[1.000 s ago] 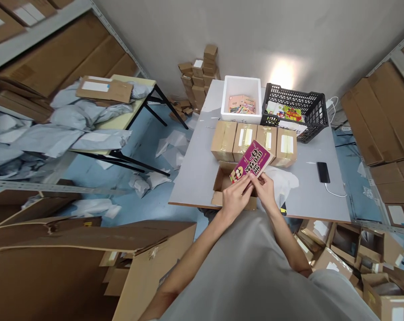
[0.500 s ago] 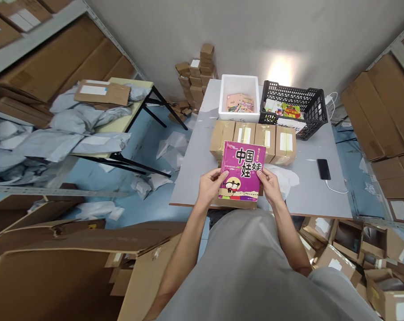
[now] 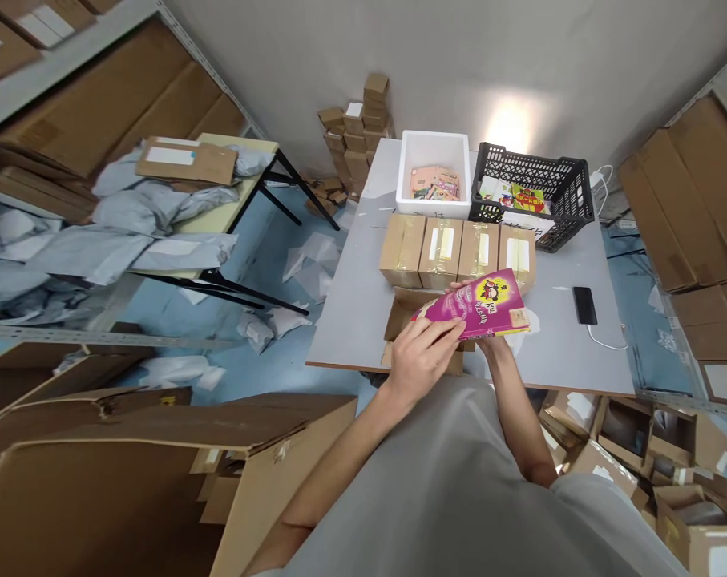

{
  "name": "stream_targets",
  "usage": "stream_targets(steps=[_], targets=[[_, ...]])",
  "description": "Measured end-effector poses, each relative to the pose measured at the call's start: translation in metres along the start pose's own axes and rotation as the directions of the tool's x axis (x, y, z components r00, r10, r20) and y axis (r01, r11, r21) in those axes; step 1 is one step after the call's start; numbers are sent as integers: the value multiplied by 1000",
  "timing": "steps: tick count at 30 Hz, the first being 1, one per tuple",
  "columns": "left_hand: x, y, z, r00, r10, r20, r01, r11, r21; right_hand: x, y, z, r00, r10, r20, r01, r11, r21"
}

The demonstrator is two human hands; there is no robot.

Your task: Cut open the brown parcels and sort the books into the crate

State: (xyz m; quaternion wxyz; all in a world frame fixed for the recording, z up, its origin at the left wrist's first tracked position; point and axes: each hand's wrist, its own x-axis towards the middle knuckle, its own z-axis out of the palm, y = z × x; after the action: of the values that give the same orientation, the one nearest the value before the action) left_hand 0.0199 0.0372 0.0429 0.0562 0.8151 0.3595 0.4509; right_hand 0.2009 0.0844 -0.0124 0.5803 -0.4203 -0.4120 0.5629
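Note:
Both my hands hold a magenta children's book (image 3: 480, 308) above an open cardboard box (image 3: 402, 316) at the near edge of the grey table (image 3: 351, 304). My left hand (image 3: 420, 357) grips the book's near left edge with curled fingers. My right hand (image 3: 495, 344) is mostly hidden beneath the book and supports it from below. The book is tilted nearly flat, its back cover with a yellow cartoon patch facing up. A row of several taped cardboard boxes (image 3: 456, 252) stands just beyond the book.
A white foam bin (image 3: 435, 152) and a black plastic crate (image 3: 535, 196), both holding books, sit at the table's far end. A black phone (image 3: 584, 304) with a cable lies at the right. Cardboard boxes and grey mailers crowd the shelves and floor around.
The book was held upright with its front cover facing me; it has since been flipped and tilted flat to the right, back cover up, with my right hand now beneath it.

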Motion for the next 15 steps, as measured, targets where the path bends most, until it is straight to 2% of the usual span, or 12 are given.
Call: stream_targets(steps=[2, 4, 5, 6, 8, 10, 11, 12, 15], targets=[[1, -3, 3, 997, -78, 11, 79, 995, -66, -1, 4, -6, 998, 28, -48, -28, 1000, 5], [5, -13, 4, 968, -248, 35, 251, 955, -161, -2, 10, -12, 990, 73, -123, -72, 997, 14], [7, -19, 4, 932, -359, 43, 360, 908, -216, -3, 13, -14, 984, 94, -153, -93, 996, 12], [9, -25, 4, 878, -476, 48, 469, 838, -279, -4, 15, -16, 979, 113, -168, -114, 993, 6], [12, -37, 3, 732, -678, 69, 639, 648, -416, -6, 18, -18, 975, 150, -161, -154, 988, -10], [14, -45, 3, 599, -793, 114, 715, 465, -523, -8, 18, -17, 974, 186, -133, -189, 982, -12], [14, -47, 3, 558, -819, 137, 728, 403, -555, -9, 17, -16, 972, 200, -126, -203, 979, -10], [14, -48, 3, 534, -831, 155, 732, 362, -577, -9, 16, -14, 970, 210, -125, -213, 977, -7], [13, -48, 3, 508, -843, 179, 725, 305, -618, -10, 13, -8, 966, 217, -140, -220, 975, -5]])
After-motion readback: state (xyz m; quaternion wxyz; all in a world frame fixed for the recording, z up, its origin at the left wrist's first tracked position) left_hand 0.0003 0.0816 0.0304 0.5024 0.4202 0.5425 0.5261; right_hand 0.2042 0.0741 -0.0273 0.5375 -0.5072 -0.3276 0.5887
